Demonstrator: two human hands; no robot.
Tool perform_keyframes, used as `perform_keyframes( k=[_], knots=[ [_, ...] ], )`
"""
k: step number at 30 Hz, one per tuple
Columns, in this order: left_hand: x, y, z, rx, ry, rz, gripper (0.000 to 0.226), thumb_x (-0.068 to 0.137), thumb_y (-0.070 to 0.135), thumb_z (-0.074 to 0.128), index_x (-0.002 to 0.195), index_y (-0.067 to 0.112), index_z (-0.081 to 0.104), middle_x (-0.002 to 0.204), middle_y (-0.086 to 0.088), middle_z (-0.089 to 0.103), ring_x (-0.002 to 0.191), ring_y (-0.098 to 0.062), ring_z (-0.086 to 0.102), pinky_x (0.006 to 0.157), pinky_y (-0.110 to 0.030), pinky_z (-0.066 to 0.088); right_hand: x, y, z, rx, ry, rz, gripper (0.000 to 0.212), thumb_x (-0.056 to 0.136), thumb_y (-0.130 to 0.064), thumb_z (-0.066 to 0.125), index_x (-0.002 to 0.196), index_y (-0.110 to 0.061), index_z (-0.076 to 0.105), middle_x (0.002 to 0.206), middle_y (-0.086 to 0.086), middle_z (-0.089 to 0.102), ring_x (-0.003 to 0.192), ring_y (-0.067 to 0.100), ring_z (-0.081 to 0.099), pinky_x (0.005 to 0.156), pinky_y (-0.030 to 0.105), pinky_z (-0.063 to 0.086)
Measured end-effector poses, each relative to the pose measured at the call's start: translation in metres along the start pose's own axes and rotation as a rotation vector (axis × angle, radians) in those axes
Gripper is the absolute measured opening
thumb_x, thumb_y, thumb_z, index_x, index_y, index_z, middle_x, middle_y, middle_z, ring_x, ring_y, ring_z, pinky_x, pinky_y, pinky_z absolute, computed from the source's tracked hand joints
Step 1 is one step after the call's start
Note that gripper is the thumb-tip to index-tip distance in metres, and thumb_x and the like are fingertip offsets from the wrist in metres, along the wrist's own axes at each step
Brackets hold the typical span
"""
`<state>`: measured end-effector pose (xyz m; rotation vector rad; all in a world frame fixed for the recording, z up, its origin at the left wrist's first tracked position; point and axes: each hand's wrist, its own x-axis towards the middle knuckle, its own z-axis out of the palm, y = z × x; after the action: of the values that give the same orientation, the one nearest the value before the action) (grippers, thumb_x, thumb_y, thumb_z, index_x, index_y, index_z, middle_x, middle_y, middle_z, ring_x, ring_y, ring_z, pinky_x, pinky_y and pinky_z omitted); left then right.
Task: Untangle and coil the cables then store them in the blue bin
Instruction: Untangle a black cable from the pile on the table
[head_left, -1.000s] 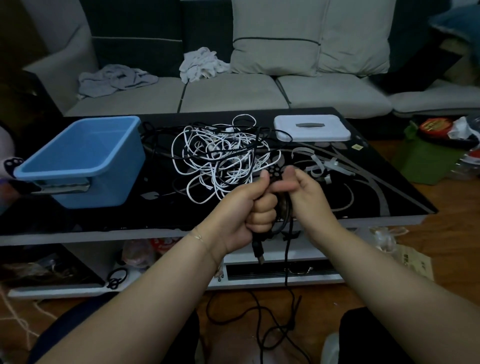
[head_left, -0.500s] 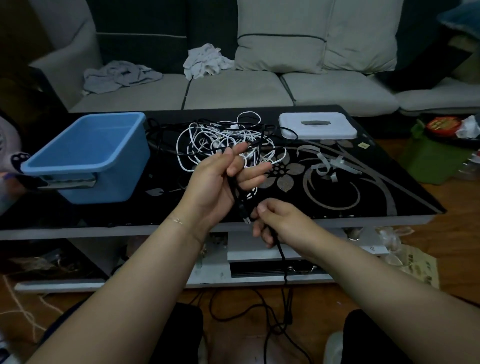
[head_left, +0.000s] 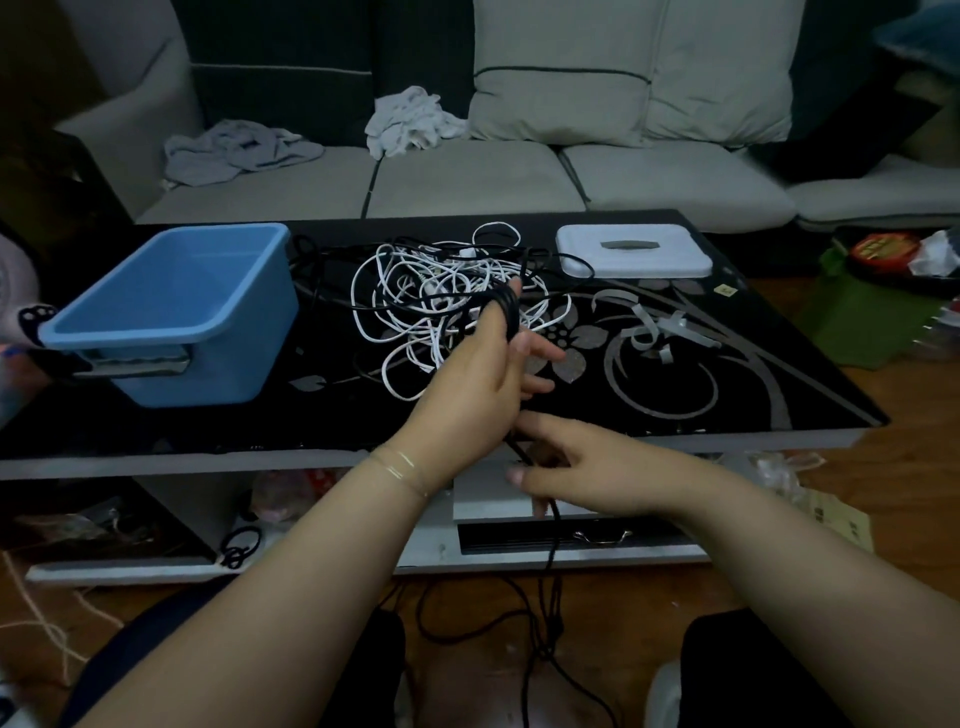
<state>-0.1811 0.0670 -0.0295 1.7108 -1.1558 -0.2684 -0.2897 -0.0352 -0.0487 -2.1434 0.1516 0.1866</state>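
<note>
Black thin cable (head_left: 543, 613): loose loops on the wooden floor (head_left: 779, 582), one strand rising to the hands.
Right hand (head_left: 576, 467): at the table's front edge, fingers curled around that strand, pinching it.
Left hand (head_left: 483, 379): raised over the table, fingers spread, several turns of the black cable wound around one finger.
Glossy black table with silver flower pattern (head_left: 675, 395): carries everything beyond the hands.
Tangle of white and black cables (head_left: 441, 301): mid-table, just behind the left hand.
Blue plastic bin (head_left: 176, 317): left of the tangle, nothing inside.
White flat lid (head_left: 634, 250): far right of the tangle.
Grey sofa (head_left: 467, 176): behind the table, crumpled cloths on it.
</note>
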Motion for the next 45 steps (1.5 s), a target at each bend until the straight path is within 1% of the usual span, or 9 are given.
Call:
perform_keyframes(
  k=[3, 6, 14, 19, 22, 26, 33, 37, 45],
  knots=[
    [0.000, -0.003, 0.002, 0.332, -0.104, 0.052, 0.055, 0.103, 0.025, 0.033, 0.152, 0.025, 0.007, 0.114, 0.013, 0.066, 0.088, -0.014, 0.069, 0.082, -0.036, 0.054, -0.005, 0.001, -0.004, -0.046, -0.042, 0.004, 0.023, 0.098, -0.020, 0.049, 0.112, -0.037, 0.048, 0.069, 0.000, 0.057, 0.059, 0.003, 0.056, 0.061, 0.027, 0.048],
    [0.003, -0.008, 0.004, 0.559, -0.194, 0.040, 0.048, 0.103, 0.029, 0.034, 0.148, 0.019, 0.020, 0.110, -0.002, 0.070, 0.099, -0.031, 0.065, 0.083, -0.042, 0.050, -0.007, -0.004, -0.009, -0.221, 0.183, -0.046, 0.026, 0.097, -0.022, 0.050, 0.074, -0.033, 0.052, 0.061, -0.007, 0.053, 0.053, 0.001, 0.049, 0.057, 0.026, 0.042],
    [-0.002, 0.005, 0.010, 0.026, -0.337, -0.128, 0.039, 0.104, 0.035, 0.028, 0.085, 0.018, 0.057, 0.049, 0.009, 0.056, 0.046, -0.002, 0.050, 0.054, -0.022, 0.042, -0.016, -0.010, -0.028, -0.618, 0.555, 0.044, 0.041, 0.067, -0.063, 0.053, 0.065, -0.022, 0.058, 0.057, -0.006, 0.056, 0.058, 0.006, 0.052, 0.057, 0.030, 0.040],
    [-0.001, 0.010, 0.004, -0.265, -0.405, -0.302, 0.051, 0.101, 0.048, 0.023, 0.081, 0.012, 0.053, 0.046, 0.011, 0.030, 0.039, -0.004, 0.023, 0.041, -0.018, 0.020, -0.014, 0.001, -0.043, -0.187, 0.361, -0.079, 0.016, 0.083, -0.037, 0.066, 0.086, -0.021, 0.061, 0.079, 0.000, 0.064, 0.071, 0.009, 0.057, 0.070, 0.035, 0.048],
    [-0.004, 0.005, 0.001, -0.178, -0.533, -0.263, 0.045, 0.098, 0.043, 0.043, 0.091, 0.000, 0.049, 0.054, 0.005, 0.033, 0.042, -0.008, 0.028, 0.042, -0.022, 0.024, -0.015, 0.004, -0.049, -0.085, 0.358, -0.181, 0.006, 0.093, -0.014, 0.058, 0.091, -0.014, 0.052, 0.075, 0.003, 0.055, 0.067, 0.004, 0.049, 0.062, 0.021, 0.041],
    [-0.008, 0.003, 0.008, -0.100, -0.613, -0.241, 0.030, 0.101, 0.023, 0.048, 0.105, -0.007, 0.046, 0.051, 0.002, 0.043, 0.034, -0.007, 0.040, 0.038, -0.018, 0.032, -0.010, 0.004, -0.040, -0.092, 0.459, -0.222, 0.008, 0.094, -0.019, 0.055, 0.094, -0.025, 0.050, 0.075, 0.004, 0.061, 0.070, 0.020, 0.056, 0.064, 0.031, 0.045],
    [-0.007, 0.013, 0.006, -0.453, -0.446, -0.284, 0.048, 0.106, 0.029, 0.024, 0.070, 0.004, 0.042, 0.037, 0.005, 0.040, 0.029, -0.007, 0.021, 0.040, -0.019, 0.016, 0.001, 0.002, -0.033, 0.001, 0.644, -0.288, 0.017, 0.095, -0.019, 0.055, 0.083, -0.029, 0.047, 0.070, -0.020, 0.060, 0.064, -0.004, 0.054, 0.061, 0.013, 0.042],
    [-0.003, 0.010, 0.005, -0.572, -0.488, -0.342, 0.058, 0.104, 0.030, 0.018, 0.057, 0.007, 0.042, 0.037, 0.004, 0.034, 0.030, -0.008, 0.017, 0.040, -0.018, 0.013, 0.006, 0.001, -0.026, 0.248, 0.665, -0.335, 0.016, 0.095, -0.010, 0.052, 0.083, -0.020, 0.048, 0.067, -0.011, 0.057, 0.058, -0.004, 0.053, 0.052, 0.012, 0.044],
    [-0.005, -0.008, 0.006, -0.724, -0.532, -0.335, 0.037, 0.093, 0.036, 0.036, 0.100, 0.003, 0.050, 0.050, 0.001, 0.044, 0.037, -0.006, 0.024, 0.040, -0.018, 0.022, 0.014, 0.001, -0.017, 0.552, 0.652, -0.279, 0.012, 0.095, -0.007, 0.051, 0.084, -0.011, 0.050, 0.057, -0.007, 0.054, 0.052, 0.000, 0.051, 0.054, 0.014, 0.046]
  ],
)
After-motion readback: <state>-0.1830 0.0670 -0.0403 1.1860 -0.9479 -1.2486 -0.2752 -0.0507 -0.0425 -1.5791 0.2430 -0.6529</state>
